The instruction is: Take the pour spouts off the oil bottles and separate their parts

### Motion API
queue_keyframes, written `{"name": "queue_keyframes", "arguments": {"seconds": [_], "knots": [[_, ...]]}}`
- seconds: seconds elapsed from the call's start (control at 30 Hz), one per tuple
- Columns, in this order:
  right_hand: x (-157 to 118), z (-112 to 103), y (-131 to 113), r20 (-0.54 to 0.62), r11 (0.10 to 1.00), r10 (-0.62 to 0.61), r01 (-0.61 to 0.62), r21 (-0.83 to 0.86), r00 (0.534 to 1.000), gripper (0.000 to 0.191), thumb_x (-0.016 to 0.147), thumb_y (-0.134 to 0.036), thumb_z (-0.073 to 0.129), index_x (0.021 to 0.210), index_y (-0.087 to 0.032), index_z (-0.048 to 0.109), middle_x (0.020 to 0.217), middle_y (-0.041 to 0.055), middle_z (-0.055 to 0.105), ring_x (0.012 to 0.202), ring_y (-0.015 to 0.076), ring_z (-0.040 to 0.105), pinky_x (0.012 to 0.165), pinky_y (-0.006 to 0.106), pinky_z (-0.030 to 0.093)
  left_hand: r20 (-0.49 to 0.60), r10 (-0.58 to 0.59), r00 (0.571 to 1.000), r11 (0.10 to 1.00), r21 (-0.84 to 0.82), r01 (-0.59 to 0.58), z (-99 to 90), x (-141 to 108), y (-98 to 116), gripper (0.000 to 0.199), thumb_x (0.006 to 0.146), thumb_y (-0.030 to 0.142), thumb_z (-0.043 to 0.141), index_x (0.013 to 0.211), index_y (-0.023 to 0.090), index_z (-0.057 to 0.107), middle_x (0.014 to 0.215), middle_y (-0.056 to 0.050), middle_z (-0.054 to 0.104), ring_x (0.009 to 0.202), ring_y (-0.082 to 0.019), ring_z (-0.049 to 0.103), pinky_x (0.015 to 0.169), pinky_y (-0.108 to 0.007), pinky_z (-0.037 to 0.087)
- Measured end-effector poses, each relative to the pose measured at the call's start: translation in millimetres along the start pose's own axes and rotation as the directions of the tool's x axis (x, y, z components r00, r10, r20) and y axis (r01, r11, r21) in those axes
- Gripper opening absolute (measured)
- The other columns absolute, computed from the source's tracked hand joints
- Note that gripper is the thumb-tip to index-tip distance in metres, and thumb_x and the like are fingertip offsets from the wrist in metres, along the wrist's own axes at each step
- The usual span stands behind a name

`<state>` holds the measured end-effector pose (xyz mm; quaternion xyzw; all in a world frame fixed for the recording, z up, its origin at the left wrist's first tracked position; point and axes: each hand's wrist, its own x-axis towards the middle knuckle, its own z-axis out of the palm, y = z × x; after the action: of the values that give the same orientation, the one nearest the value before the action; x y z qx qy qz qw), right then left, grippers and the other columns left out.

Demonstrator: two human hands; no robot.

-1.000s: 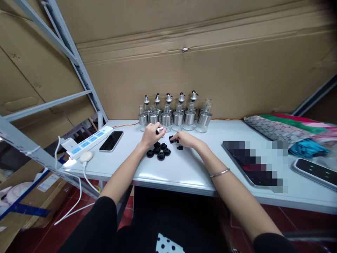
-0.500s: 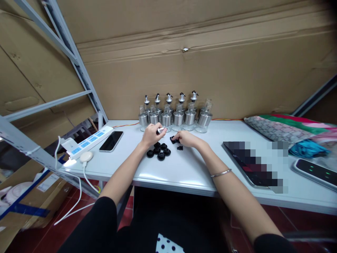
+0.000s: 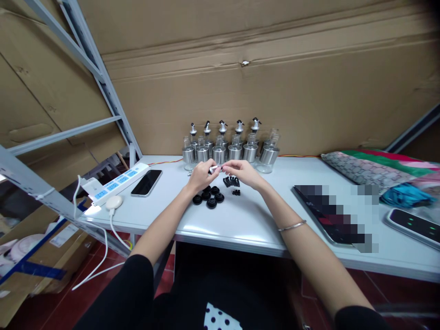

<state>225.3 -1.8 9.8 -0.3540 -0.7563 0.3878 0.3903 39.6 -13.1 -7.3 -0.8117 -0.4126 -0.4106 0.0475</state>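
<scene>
My left hand (image 3: 202, 177) is closed around a silver pourer spout (image 3: 213, 169), mostly covered by the fingers. The fingertips of my right hand (image 3: 243, 172) pinch a small dark piece at the spout's right end, so both hands nearly meet. Below my right hand lie several slim black pieces (image 3: 231, 182) and a few tiny black bits (image 3: 236, 192). Several round black stoppers (image 3: 211, 202) are grouped under my left hand. Behind the hands stand rows of glass bottles with steel sleeves (image 3: 234, 153); the back ones carry silver pourers with black flip caps (image 3: 239, 125).
On the left of the white table (image 3: 240, 224) are a power strip (image 3: 120, 183), a phone (image 3: 146, 183) and a round white charger (image 3: 114, 202). A dark tablet (image 3: 323, 215), partly pixelated, lies on the right, near a patterned bag (image 3: 360, 169). Cardboard (image 3: 220, 87) backs the table.
My right hand has risen from the slim black pieces and moved left to the spout, now pinching a small dark piece. My left hand stays around the spout.
</scene>
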Motion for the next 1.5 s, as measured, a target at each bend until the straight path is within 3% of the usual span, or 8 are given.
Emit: {"name": "queue_keyframes", "arguments": {"seconds": [0.3, 0.53, 0.7, 1.1, 1.5], "knots": [[0.0, 2.4, -0.2, 0.014, 1.0, -0.024, 0.023, 0.018, 1.0, 0.026, 0.076, -0.041, 0.055, 0.077, -0.014, 0.058, 0.067, 0.0004, 0.057, 0.064, 0.0117, 0.05, 0.064, 0.026, 0.041, -0.002, 0.1, 0.995, 0.993, -0.064, -0.1, 3.1, 0.8, 2.0, 0.014, 0.086, 0.029, 0.05, 0.089, 0.016, 0.053, 0.084, -0.005, 0.058, 0.076, -0.014, 0.054, 0.07, -0.025, 0.044], [0.7, 6.9, 1.8, 0.053, 1.0, -0.002, 0.003, -0.017, 0.999, 0.022, 0.081, -0.038, 0.048, 0.075, -0.017, 0.05, 0.069, 0.0005, 0.057, 0.065, 0.0121, 0.052, 0.065, 0.025, 0.042, 0.041, 0.118, 0.992, 0.99, -0.089, -0.114, 5.5, -0.4, 0.5, 0.015, 0.086, 0.021, 0.049, 0.099, 0.016, 0.054, 0.094, -0.006, 0.062, 0.084, -0.015, 0.058, 0.076, -0.025, 0.046], [1.0, 8.2, 5.6, 0.059, 0.998, 0.007, -0.004, -0.059, 0.998, 0.021, 0.08, -0.037, 0.048, 0.076, -0.016, 0.052, 0.068, 0.0006, 0.059, 0.065, 0.0125, 0.053, 0.066, 0.026, 0.042, 0.109, 0.085, 0.99, 0.99, -0.12, -0.072, 8.3, -1.3, -1.9, 0.013, 0.084, 0.023, 0.05, 0.095, 0.017, 0.053, 0.089, -0.004, 0.061, 0.079, -0.013, 0.058, 0.071, -0.023, 0.046], [-0.4, 6.4, 0.4, 0.071, 0.985, -0.055, 0.066, -0.162, 0.996, 0.031, 0.083, -0.044, 0.043, 0.071, -0.017, 0.052, 0.065, 0.0001, 0.057, 0.062, 0.0118, 0.05, 0.064, 0.025, 0.039, 0.145, 0.047, 0.988, 0.995, -0.092, -0.034, 3.4, -0.2, 6.8, 0.013, 0.087, 0.021, 0.046, 0.097, 0.017, 0.054, 0.087, -0.004, 0.063, 0.076, -0.013, 0.06, 0.069, -0.024, 0.047], [0.4, 5.7, 2.8, 0.079, 0.994, -0.041, 0.049, -0.102, 0.996, 0.03, 0.081, -0.043, 0.045, 0.07, -0.016, 0.054, 0.063, 0.0009, 0.058, 0.061, 0.0118, 0.051, 0.063, 0.025, 0.04, 0.071, 0.097, 0.993, 0.994, -0.066, -0.092, 6.9, 0.1, -1.4, 0.012, 0.087, 0.026, 0.053, 0.091, 0.016, 0.058, 0.086, -0.005, 0.067, 0.072, -0.014, 0.062, 0.068, -0.024, 0.048]]}}
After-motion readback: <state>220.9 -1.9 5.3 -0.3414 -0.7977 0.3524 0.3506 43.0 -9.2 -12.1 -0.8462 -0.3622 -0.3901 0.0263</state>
